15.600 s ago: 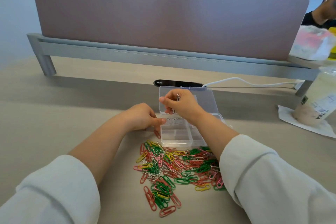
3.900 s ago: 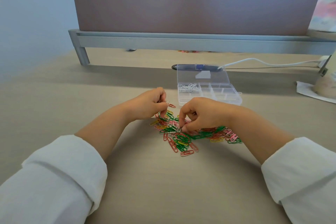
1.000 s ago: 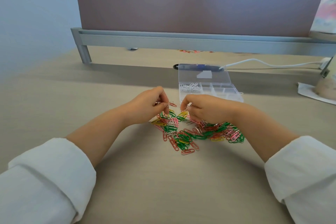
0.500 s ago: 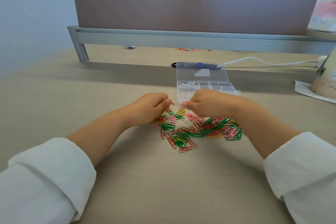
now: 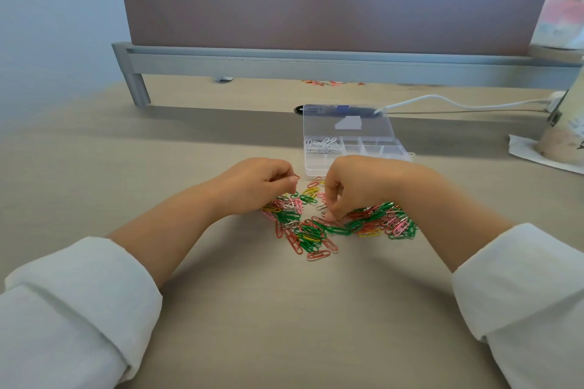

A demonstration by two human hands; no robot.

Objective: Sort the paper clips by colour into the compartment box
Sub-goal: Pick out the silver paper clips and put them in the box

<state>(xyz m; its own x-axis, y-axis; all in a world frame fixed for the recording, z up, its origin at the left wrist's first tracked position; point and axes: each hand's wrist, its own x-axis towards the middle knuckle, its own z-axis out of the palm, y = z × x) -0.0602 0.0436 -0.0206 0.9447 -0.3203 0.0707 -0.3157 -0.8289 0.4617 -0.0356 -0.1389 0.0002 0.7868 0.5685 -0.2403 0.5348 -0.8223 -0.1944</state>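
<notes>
A pile of coloured paper clips (image 5: 319, 227), green, red, pink and yellow, lies on the desk in front of me. Behind it stands the clear compartment box (image 5: 395, 151) with its lid open; several white clips (image 5: 324, 146) fill its back left compartment. My left hand (image 5: 256, 189) hovers over the pile's left edge, fingers curled, pinching a red clip (image 5: 296, 177). My right hand (image 5: 357, 186) reaches down into the pile's middle, thumb and forefinger pinched together at the clips; what they hold is hidden.
A grey metal shelf frame (image 5: 284, 61) with a mauve screen runs along the back. A white cable (image 5: 442, 101) trails to the right behind the box. A cup on a paper napkin (image 5: 534, 151) stands at the right edge. A few stray clips (image 5: 328, 83) lie under the shelf.
My right hand has dropped from beside the box's front edge down into the pile. My left hand has stayed at the pile's left edge with its clip.
</notes>
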